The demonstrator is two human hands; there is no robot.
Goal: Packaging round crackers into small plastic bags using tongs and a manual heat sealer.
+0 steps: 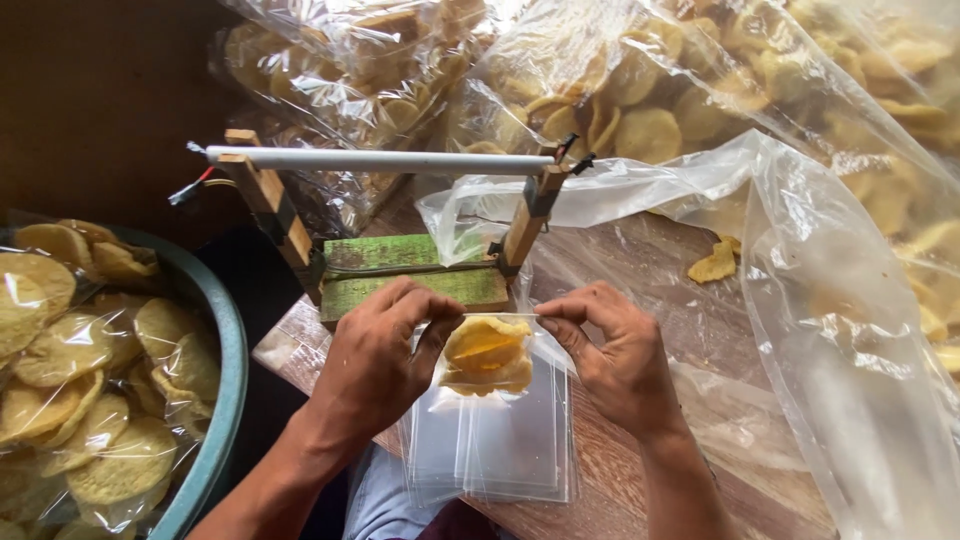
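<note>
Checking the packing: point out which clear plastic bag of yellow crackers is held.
The small clear bag, pinched between left hand and right hand; others lie untouched.

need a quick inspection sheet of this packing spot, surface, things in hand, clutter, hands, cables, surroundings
surface: wooden table, brown planks, partly under plastic
job's things: small clear bag holding yellow crackers, pinched at its top edge; stack of empty clear bags beneath it; wooden sealer frame with a white bar just beyond
clutter: one loose cracker on the table; a large open plastic sheet bag at the side
hands: left hand and right hand each grip a top corner of the small bag
cables: red and black wires at the bar's end
surroundings: teal tub of packed crackers; big cracker bags behind
</note>
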